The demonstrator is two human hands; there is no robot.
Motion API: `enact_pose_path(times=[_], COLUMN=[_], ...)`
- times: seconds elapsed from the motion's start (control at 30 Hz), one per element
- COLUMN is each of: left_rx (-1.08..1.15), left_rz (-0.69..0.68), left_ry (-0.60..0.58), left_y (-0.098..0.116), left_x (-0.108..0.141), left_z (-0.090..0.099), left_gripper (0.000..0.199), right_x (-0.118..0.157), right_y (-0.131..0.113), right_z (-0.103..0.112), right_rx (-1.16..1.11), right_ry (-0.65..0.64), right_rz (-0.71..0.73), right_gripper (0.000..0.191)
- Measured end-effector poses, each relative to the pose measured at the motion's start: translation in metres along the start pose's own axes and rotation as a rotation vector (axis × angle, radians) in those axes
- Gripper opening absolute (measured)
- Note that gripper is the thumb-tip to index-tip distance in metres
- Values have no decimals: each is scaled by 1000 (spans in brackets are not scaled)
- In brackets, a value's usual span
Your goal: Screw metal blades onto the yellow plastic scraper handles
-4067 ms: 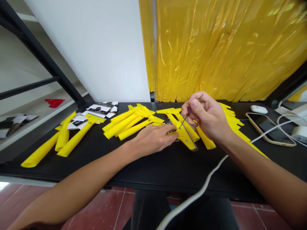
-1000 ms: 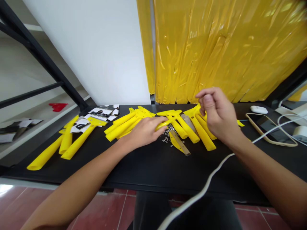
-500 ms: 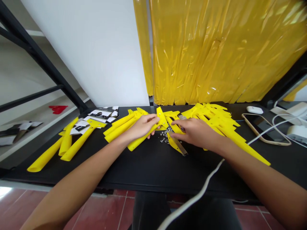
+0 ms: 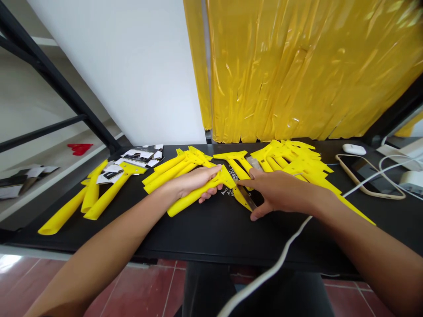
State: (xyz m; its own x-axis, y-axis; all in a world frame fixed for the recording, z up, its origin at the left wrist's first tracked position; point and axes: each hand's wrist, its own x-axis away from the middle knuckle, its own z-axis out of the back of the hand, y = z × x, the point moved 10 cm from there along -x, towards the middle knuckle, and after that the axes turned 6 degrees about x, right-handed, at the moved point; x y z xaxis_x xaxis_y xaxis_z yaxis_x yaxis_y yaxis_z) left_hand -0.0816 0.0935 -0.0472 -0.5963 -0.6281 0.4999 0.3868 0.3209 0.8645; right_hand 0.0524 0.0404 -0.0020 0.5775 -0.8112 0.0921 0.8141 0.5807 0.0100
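Note:
My left hand [image 4: 205, 180] is closed around a yellow scraper handle [image 4: 187, 200], its flat, wide head pointing right. Against that head lies a yellow cover plate [image 4: 242, 198] with a metal blade [image 4: 248, 200] along its edge. My right hand [image 4: 277, 191] grips this blade piece by its two ends, the thumb at the near end and the fingers at the far end. Small loose screws [image 4: 227, 192] and nuts are scattered on the black table [image 4: 205, 237] behind the hands, partly hidden by them.
Several yellow scraper handles [image 4: 168, 169] lie left of centre, more [image 4: 94, 193] at the far left beside printed cards [image 4: 142, 156]. A pile of yellow parts [image 4: 297, 163] lies right. A phone [image 4: 366, 176], white case [image 4: 354, 149] and white cable [image 4: 280, 259] are on the right.
My left hand has tilted the handle and brought its head down and right to the blade piece. My right hand has spread from above the piece to grasp its ends.

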Motion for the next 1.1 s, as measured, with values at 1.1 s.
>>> enact_pose_path(times=[1.1], left_rx=[121], left_rz=[15], left_ry=[183], left_y=[7], left_x=[6], left_z=[10], left_gripper=[60], right_x=[-2], right_y=[-26], right_z=[9], right_rx=[251], right_ry=[93], right_rz=[-179], right_gripper=[35])
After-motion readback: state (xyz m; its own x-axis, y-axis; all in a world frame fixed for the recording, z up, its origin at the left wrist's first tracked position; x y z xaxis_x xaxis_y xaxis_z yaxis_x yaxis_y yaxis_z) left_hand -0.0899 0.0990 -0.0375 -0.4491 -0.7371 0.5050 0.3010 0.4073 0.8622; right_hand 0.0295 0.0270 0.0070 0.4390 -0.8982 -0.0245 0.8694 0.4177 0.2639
